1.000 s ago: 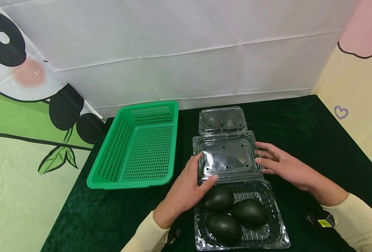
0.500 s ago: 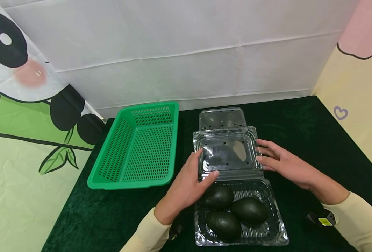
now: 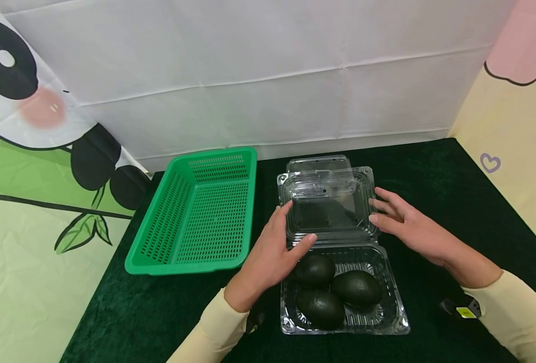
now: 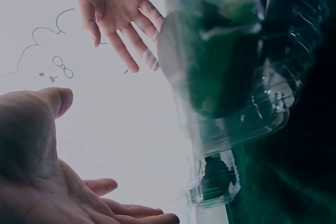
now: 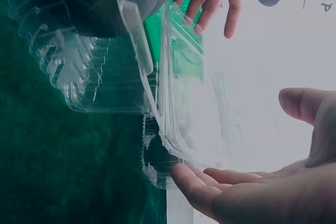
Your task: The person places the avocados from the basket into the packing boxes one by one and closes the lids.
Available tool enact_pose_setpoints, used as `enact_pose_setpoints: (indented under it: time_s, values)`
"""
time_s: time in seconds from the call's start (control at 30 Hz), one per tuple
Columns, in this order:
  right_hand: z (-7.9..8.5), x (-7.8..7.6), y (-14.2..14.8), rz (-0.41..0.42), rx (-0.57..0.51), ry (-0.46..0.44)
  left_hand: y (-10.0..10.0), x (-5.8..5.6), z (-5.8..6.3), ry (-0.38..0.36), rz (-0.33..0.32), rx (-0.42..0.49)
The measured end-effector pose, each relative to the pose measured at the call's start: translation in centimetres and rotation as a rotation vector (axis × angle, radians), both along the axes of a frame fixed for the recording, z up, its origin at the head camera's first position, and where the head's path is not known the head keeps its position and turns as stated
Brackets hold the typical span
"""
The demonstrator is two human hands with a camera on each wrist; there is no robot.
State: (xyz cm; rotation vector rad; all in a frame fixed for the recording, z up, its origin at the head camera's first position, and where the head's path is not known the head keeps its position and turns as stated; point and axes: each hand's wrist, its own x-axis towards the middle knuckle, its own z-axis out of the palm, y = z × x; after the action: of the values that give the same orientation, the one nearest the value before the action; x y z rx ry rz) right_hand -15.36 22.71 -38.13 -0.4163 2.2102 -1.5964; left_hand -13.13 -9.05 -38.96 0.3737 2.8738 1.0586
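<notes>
Three dark green avocados [image 3: 356,288] lie in the base of a clear plastic clamshell box [image 3: 340,330], nearest the person. Its hinged lid [image 3: 327,222] is swung back and tilted up on the far side. My left hand [image 3: 270,257] is at the lid's left edge, its fingers mostly straight and its thumb over the hinge side. At the lid's right edge, the fingertips of my right hand [image 3: 408,224] are close against the plastic, fingers relaxed. In the right wrist view, the fingers [image 5: 194,187] reach beneath the lid's corner. Neither hand curls round anything.
A green slotted basket [image 3: 191,264] stands to the left, with nothing in it. Behind the lid is another clear plastic box [image 3: 320,162], partly overlapped by it. The dark green cloth [image 3: 413,166] covers the table up to the white backdrop [image 3: 268,101].
The lid has tilted further up and now overlaps more of the rear box. The box with the avocados has slid slightly away from the person, and both hands have moved forward a little.
</notes>
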Motion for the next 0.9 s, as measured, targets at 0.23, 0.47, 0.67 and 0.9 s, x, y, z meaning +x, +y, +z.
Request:
enact_pose_setpoints:
  time_s: [0.23, 0.47, 0.67, 0.9]
  values:
    - [0.6, -0.4, 0.1, -0.019, -0.021, 0.030, 0.0, -0.8, 0.8, 0.062, -0.016, 0.009]
    - [1.0, -0.8, 0.0, -0.036, -0.032, 0.062, 0.1, -1.3, 1.5, 0.066, 0.002, 0.039]
    - [1.4, -0.9, 0.1, -0.041, -0.048, 0.086, -0.1, -1.6, 1.8, 0.075, 0.008, 0.085]
    - [1.4, -0.7, 0.3, -0.045, -0.072, 0.119, -0.4, -1.4, 2.2, 0.038, 0.039, 0.158]
